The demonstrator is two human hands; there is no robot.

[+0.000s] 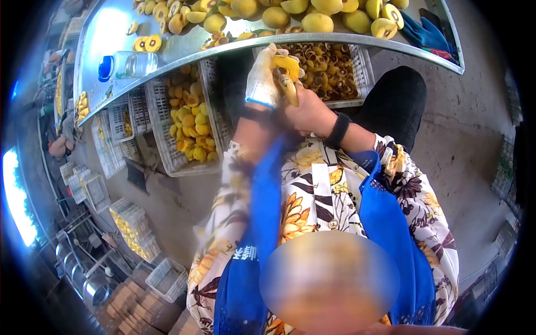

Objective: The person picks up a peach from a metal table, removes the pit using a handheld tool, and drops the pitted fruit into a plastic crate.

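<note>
My left hand, in a white knitted glove, grips a cut yellow peach half just below the table edge. Against that fruit is a small hand tool with a yellowish handle, which my bare right hand clasps. The tool's working end is hard to make out. Beneath my hands stands a light plastic crate full of brown pits and scraps. To its left, another crate holds yellow peach halves.
Whole and halved peaches cover much of the metal table. A clear bottle with a blue cap lies on its left side, a blue glove at its right. More crates stand on the floor to the left.
</note>
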